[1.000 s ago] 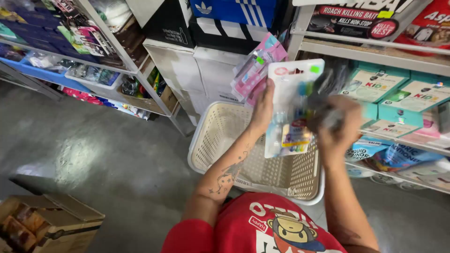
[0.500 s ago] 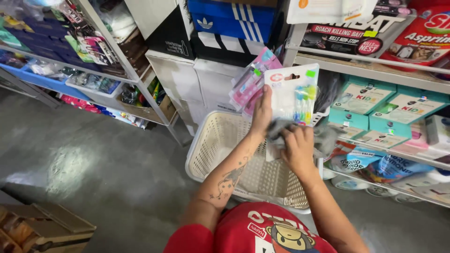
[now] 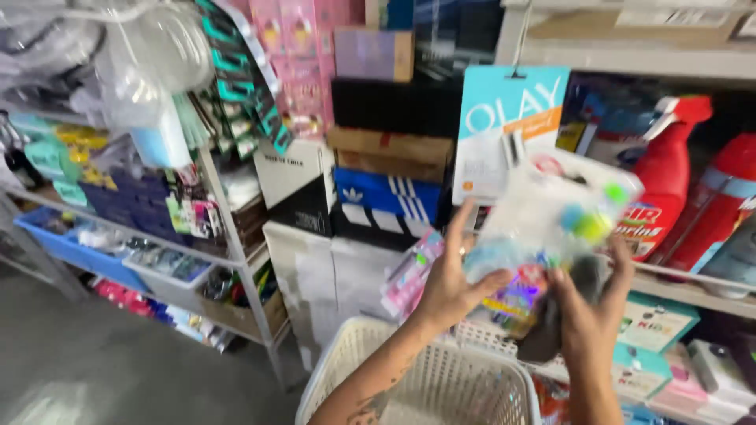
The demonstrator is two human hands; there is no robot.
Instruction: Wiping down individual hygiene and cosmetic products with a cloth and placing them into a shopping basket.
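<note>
- Two metal shelf racks [image 3: 236, 236] fill the background, one on the left crowded with small packets and blue trays, one on the right carrying red spray bottles [image 3: 669, 197] and teal boxes [image 3: 657, 323].
- Between the racks stands a stack of cartons [image 3: 390, 169]: black, brown and blue ones above, white ones below.
- A cream plastic basket [image 3: 425, 378] with latticed walls sits low in the middle, just under both forearms.
- A pale blue hanging card pack [image 3: 504, 126] hangs behind the raised hands.
- A clear blister pack [image 3: 551, 228], blurred, holding small bright items in green, blue and pink, is lifted above the basket's far rim, in front of the right rack.
- A pink packet [image 3: 409, 271] shows behind the left hand; whether it is gripped I cannot tell.
- The left hand [image 3: 453, 279] has its thumb pressed on the blister pack's front, fingers partly spread behind it.
- The right hand [image 3: 587, 303] closes on the pack's lower right, together with a dark grey piece [image 3: 551, 330] hanging below.
</note>
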